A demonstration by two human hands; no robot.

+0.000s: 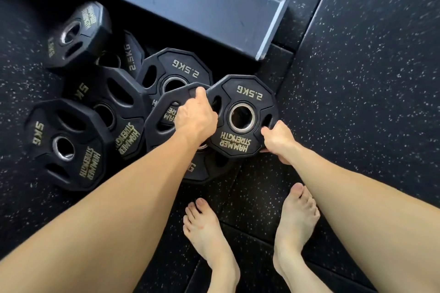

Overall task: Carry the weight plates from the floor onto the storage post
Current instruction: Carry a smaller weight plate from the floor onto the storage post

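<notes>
Head view, black 2.5KG plate [241,116], gold lettering, steel-ringed hole

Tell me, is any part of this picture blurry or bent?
Head view: the plate in the right hand is sharp, its lettering readable; the far-left plate looks soft; the wide lens bends the frame edges; the metal beam casts deep shadow.

Eight weight plates show in all. Two are marked 5 kg [64,143] [107,107]. Three read 2.5 kg [241,115] [176,71] [131,54]. Three more have labels hidden or too blurred to read [76,33] [164,116] [204,169]. Two hands [195,119] [277,140] and two bare feet [207,233] [295,223] show, plus one steel beam [166,0].
</notes>
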